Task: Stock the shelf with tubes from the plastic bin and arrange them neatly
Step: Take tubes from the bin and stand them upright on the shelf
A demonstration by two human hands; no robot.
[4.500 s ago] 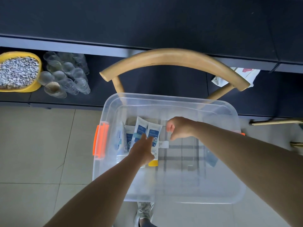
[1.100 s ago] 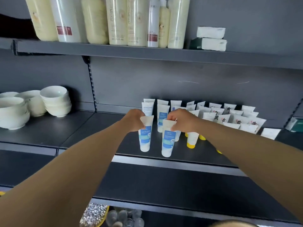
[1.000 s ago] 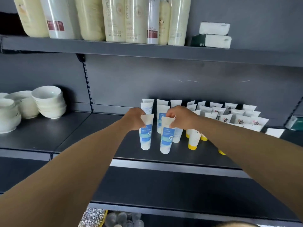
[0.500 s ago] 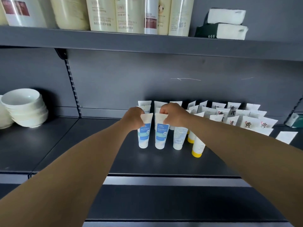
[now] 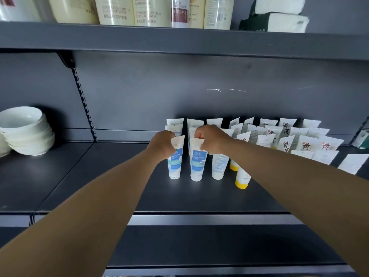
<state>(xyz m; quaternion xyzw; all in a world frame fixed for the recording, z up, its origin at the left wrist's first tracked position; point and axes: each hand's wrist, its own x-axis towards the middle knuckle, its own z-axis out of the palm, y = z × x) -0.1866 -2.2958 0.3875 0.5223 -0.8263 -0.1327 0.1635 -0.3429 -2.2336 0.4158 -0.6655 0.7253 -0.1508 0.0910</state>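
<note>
**Two tubes upright, one under each hand**

Your left hand [image 5: 162, 144] pinches the crimped top of the left blue-label tube [image 5: 175, 158]; your right hand [image 5: 211, 139] pinches the right blue-label tube [image 5: 197, 161]. Both stand cap-down on the shelf [image 5: 119, 186], long axes vertical, directly beneath your fingers. They seem to touch the shelf already. Let go straight upward.

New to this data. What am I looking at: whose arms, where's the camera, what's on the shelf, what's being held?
No machine here: a person's bare arms, filmed by one wide-angle camera worn on their head. The left hand grips a blue-label tube; the right hand grips a second blue-label tube beside it. Both tubes stand cap-down on the dark shelf, at the front of rows of similar tubes. Stacked white bowls sit to the left; bottles stand on the shelf above.
</note>
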